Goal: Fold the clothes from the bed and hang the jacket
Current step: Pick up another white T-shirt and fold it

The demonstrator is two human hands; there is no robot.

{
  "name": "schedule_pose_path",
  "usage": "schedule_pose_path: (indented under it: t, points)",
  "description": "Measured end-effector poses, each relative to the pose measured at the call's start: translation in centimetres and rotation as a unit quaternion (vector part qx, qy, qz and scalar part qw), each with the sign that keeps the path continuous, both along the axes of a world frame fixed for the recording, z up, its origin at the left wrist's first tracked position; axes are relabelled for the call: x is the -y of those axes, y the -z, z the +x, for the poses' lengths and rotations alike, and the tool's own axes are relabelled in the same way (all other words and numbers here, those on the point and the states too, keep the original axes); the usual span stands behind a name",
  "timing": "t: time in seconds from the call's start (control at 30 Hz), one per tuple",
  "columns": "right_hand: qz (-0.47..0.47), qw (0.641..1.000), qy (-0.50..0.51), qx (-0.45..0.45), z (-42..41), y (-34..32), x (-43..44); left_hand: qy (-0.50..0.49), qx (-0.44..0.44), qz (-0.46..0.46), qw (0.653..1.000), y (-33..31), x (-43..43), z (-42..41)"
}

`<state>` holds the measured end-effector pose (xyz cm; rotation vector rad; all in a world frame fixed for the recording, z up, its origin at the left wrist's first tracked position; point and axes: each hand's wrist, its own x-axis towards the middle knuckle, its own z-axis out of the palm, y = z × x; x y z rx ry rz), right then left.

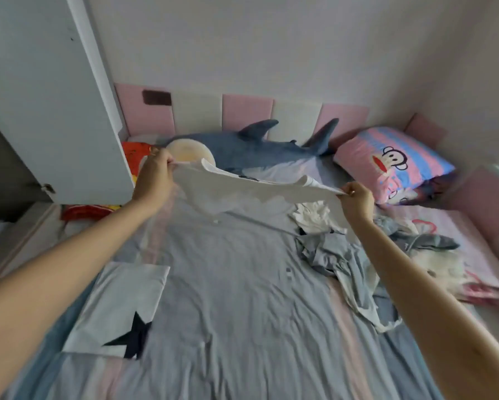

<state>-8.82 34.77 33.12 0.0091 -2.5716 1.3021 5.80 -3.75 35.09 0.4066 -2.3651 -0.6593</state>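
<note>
While the white top hangs stretched in the air across the upper middle of the frame, over the far part of the bed, each grip is closed tight on an edge of it: left hand pinching the left end, right hand pinching the right end, fingers curled round the cloth. Biggest risk imo is that it sags in the middle and is only held by small pinches, so a quick lay-down could pull an edge loose or land it crumpled and crooked. Around it, left to right: a wardrobe door in the upper left sits close to the left hand and could get bumped, a folded light piece with a dark star lies lower left and shouldn't get covered, the plush shark lies right behind the top, and the unfolded heap under the right forearm crowds the flat space, with a cartoon pillow at upper right.
</note>
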Motion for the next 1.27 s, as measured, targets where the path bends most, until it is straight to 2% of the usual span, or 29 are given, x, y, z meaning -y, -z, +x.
schedule_pose_path:
  t: [0.1,0.2,0.23,0.3,0.33,0.47,0.57,0.67,0.83,0.93,1.0,1.03,1.07,1.1,1.17,1.23,1.27]
  points:
    - [0.059,0.994,-0.03,0.081,2.2,6.8,-0.5,0.004,0.108,0.017,0.994,7.3,-0.7,2.5]
    - [0.101,0.977,-0.034,0.186,4.9,16.1,-1.5,0.005,0.221,0.055,0.974,16.6,-1.6,6.5]
    - [0.141,0.967,-0.046,0.206,5.8,19.1,-2.1,0.01,0.264,0.065,0.962,19.0,-2.3,8.1]
    - [0.192,0.944,-0.062,0.262,8.0,26.2,-2.6,0.03,0.318,0.069,0.945,26.6,-3.3,10.7]
    - [0.19,0.939,-0.063,0.281,8.5,26.2,-2.6,0.037,0.322,0.074,0.943,27.4,-3.5,11.3]
    - [0.223,0.914,-0.08,0.33,13.6,35.3,-3.7,0.064,0.437,0.053,0.896,36.2,-6.7,16.4]
    - [0.261,0.882,-0.094,0.38,19.2,42.3,-5.6,0.089,0.528,0.045,0.843,41.6,-9.5,20.4]
    - [0.309,0.87,-0.113,0.367,24.5,47.2,-7.3,0.097,0.583,0.015,0.806,46.2,-11.4,23.9]
    - [0.332,0.87,-0.135,0.338,27.9,50.2,-8.3,0.069,0.591,-0.067,0.801,50.5,-12.0,26.8]
    - [0.422,0.82,-0.163,0.352,28.6,52.2,-7.8,0.055,0.63,-0.08,0.771,52.3,-12.7,27.0]
    - [0.458,0.81,-0.129,0.343,27.9,52.8,-6.8,0.039,0.668,-0.074,0.74,52.8,-13.1,25.9]
    - [0.46,0.821,-0.109,0.321,27.5,52.8,-6.0,0.036,0.667,-0.085,0.739,52.9,-13.3,25.0]
    - [0.448,0.839,-0.099,0.294,27.3,52.7,-5.1,0.044,0.649,-0.089,0.754,52.8,-13.7,24.1]
    - [0.429,0.857,-0.1,0.266,26.9,52.8,-4.2,0.059,0.612,-0.092,0.783,52.9,-14.1,22.9]
    - [0.386,0.88,-0.171,0.218,25.2,53.5,-2.1,0.126,0.517,-0.094,0.841,53.5,-14.7,20.1]
    - [0.376,0.863,-0.288,0.174,22.0,54.9,0.4,0.194,0.454,-0.089,0.865,55.6,-14.7,16.0]
    - [0.382,0.845,-0.339,0.16,20.5,55.6,1.5,0.218,0.443,-0.094,0.865,56.5,-14.5,14.2]
